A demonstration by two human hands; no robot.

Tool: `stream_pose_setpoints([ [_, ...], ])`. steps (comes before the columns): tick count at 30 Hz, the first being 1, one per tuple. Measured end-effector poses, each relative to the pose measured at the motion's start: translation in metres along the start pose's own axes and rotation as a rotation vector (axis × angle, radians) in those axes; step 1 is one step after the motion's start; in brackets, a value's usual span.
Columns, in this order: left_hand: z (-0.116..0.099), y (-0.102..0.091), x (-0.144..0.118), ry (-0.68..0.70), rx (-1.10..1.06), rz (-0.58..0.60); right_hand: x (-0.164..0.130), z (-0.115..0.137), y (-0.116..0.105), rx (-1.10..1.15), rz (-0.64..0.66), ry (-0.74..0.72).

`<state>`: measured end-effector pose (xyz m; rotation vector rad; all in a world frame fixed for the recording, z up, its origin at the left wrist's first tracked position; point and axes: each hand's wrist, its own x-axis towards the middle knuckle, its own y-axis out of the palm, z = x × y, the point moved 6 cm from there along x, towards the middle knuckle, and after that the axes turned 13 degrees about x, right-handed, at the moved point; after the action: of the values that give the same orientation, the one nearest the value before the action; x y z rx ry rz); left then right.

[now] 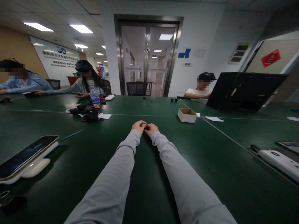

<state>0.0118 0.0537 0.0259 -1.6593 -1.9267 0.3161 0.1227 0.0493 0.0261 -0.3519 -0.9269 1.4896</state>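
Both arms reach forward over the green table point(121, 130) in grey sleeves. My left hand point(139, 125) and my right hand point(152, 128) meet fingertip to fingertip, curled and closed. Between the fingers shows a small dark piece point(147, 128), mostly covered, too small to name. To the right stands a small open cardboard box point(187, 116). Left of the hands lies a heap of black parts point(87, 113) beside a white paper point(104, 116).
A water bottle point(95, 97) stands behind the heap. At left, a phone point(28, 155) rests tilted on a white stand near a thin blue tool point(72, 135). A power strip point(280, 160) lies right; a black monitor point(245, 91) stands behind. Several people sit across the table.
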Motion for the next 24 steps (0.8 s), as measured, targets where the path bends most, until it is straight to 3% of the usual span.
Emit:
stream_pose_setpoints([
  [6,0.021,0.006,-0.001,-0.01,-0.195,0.021,0.001,-0.013,0.001,0.251,-0.01,0.094],
  [16,0.03,0.009,0.005,-0.113,-0.401,0.044,0.002,-0.025,0.002,0.981,0.005,0.283],
  [24,0.036,0.008,0.006,-0.182,-0.447,-0.025,0.005,-0.038,0.007,1.265,-0.06,0.351],
])
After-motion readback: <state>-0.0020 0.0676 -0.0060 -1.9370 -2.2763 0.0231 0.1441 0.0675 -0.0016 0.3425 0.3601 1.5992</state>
